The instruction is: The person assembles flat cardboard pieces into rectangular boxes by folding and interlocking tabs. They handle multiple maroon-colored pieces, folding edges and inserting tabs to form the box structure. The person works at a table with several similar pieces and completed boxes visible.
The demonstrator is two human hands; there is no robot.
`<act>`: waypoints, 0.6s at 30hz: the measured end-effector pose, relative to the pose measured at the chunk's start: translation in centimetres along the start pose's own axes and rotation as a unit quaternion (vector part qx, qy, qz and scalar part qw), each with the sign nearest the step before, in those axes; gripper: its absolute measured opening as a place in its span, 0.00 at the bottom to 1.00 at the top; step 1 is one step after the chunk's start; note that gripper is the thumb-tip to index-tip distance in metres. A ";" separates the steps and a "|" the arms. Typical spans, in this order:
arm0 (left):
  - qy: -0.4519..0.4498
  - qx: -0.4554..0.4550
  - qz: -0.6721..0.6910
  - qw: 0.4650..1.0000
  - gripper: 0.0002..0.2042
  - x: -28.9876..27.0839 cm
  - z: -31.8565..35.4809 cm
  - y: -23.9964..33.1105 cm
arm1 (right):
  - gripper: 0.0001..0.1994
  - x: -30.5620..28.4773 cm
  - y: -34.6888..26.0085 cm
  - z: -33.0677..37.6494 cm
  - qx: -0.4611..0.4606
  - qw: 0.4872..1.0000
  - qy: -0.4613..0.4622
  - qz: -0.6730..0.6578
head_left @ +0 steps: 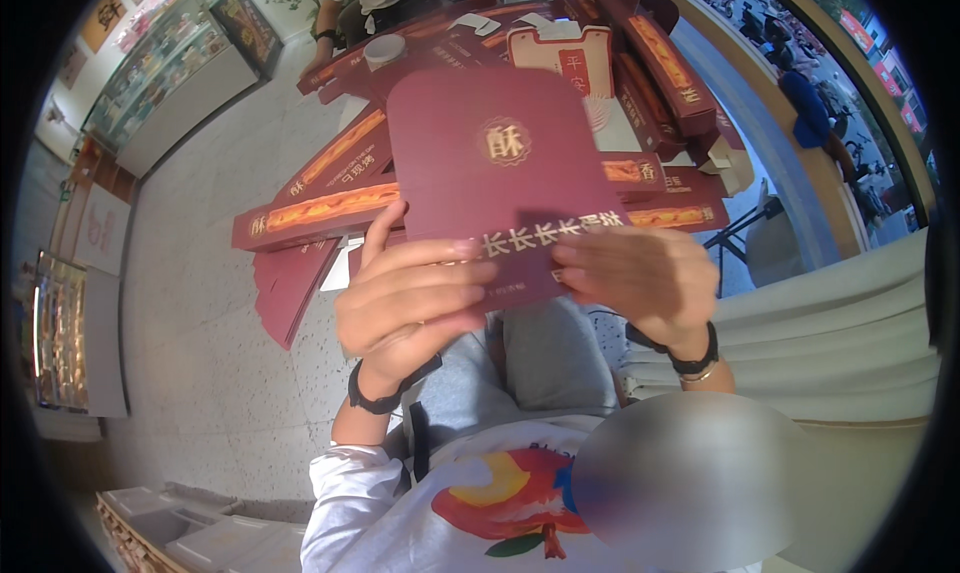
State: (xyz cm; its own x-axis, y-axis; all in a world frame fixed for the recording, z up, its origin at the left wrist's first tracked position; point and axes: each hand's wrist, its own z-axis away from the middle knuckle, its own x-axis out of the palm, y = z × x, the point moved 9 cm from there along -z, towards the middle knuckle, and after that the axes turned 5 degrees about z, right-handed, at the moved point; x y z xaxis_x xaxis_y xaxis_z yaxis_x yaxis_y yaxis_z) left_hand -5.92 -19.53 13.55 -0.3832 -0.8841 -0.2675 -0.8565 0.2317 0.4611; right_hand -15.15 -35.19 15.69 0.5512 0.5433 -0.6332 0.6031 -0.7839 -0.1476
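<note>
Above my lap I hold a maroon cardboard carton (480, 188), its rounded top end tipped away from me and gold print on its face. My left hand (415, 298) grips the lower left part, fingers laid across the front. On the lower right part, my right hand (640, 278) has its fingers bent over the face. Whatever is behind the carton is hidden. Just beyond my left hand lies a long maroon box (320, 216) with a pastry picture on its side. Several flat maroon sheets (290, 288) fan out below it.
More long maroon boxes (665, 68) are piled at the far right. A white round tub (385, 51) stands among cartons at the back, near a red and cream bag (565, 58). Another person (390, 3) is across the table. A pale curtain (800, 303) hangs at right.
</note>
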 end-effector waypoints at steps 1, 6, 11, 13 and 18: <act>0.015 -0.016 0.031 0.999 0.09 -0.2 0.2 -0.5 | 0.17 0.5 0.3 -0.2 0.018 1.000 -0.012 -0.004; -0.040 -0.013 -0.027 0.999 0.12 0.6 -0.7 0.7 | 0.16 1.9 1.0 -1.0 0.085 0.995 -0.031 -0.046; 0.176 -0.033 0.019 0.984 0.57 -1.0 1.6 -0.7 | 0.18 2.0 4.1 1.9 0.219 0.960 0.040 -0.171; 0.208 -0.152 0.109 0.960 0.64 1.7 3.4 -3.1 | 0.17 3.3 5.0 4.2 0.273 0.931 0.110 -0.216; 0.297 -0.273 0.147 0.903 0.40 5.8 8.3 -5.9 | 0.18 8.0 2.7 5.1 0.293 0.899 0.200 -0.256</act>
State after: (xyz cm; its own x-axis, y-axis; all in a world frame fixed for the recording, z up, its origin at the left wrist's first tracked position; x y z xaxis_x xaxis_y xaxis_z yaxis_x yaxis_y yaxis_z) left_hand -5.99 -22.64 2.22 -0.1744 -0.9158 0.3618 -0.3878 0.4016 0.8297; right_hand -12.09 -34.49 6.34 0.5218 0.8508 -0.0616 0.4935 -0.3600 -0.7917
